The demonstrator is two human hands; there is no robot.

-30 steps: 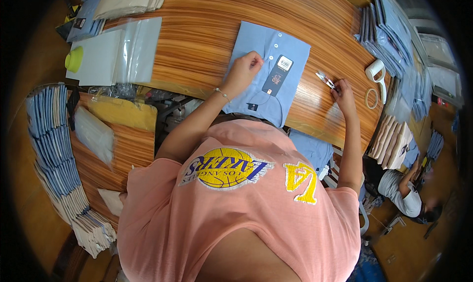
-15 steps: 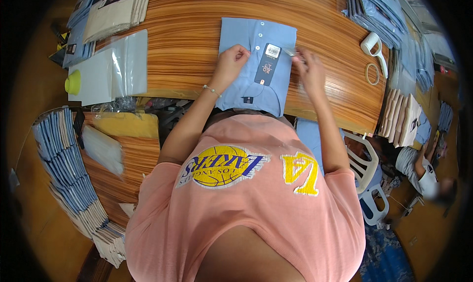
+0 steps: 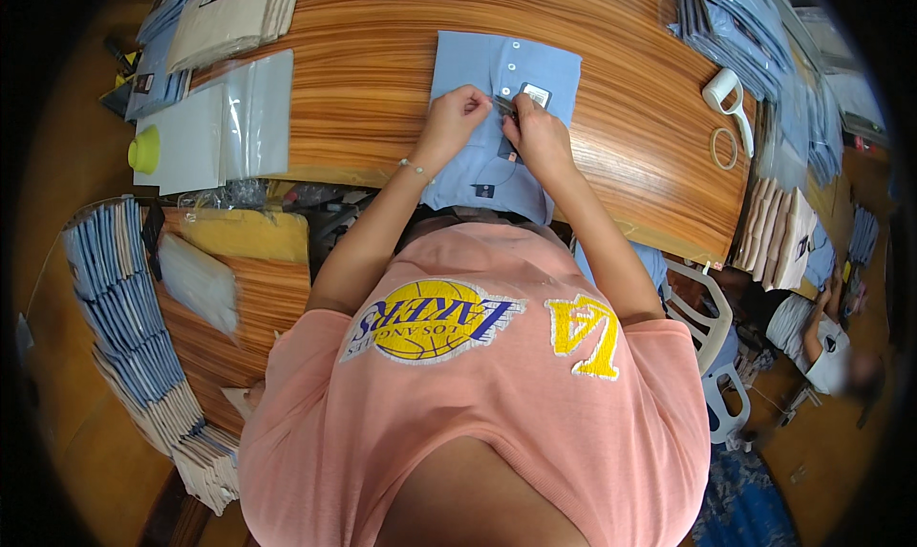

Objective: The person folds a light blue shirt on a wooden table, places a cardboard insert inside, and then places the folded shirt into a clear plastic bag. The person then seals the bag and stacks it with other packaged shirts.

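A folded light-blue shirt lies on the table in front of me, its buttons running up the middle. A dark hang tag with a white label rests on its front, partly covered by my right hand. My left hand is closed in a pinch over the shirt by the button strip; what is between its fingertips is too small to make out. My right hand is closed round small metal thread snips, whose tips point at the left fingertips. Near the shirt's lower edge sits a dark neck label.
Bagged shirts are stacked at the far left and far right. Clear plastic bags and a lime-green tape roll lie left. A white handheld tool and tape ring lie right. Folded shirts line the lower-left side table.
My right hand has moved left with the snips, from the shirt's right edge to beside the left fingertips, now covering part of the hang tag. My left hand stays pinched in place.
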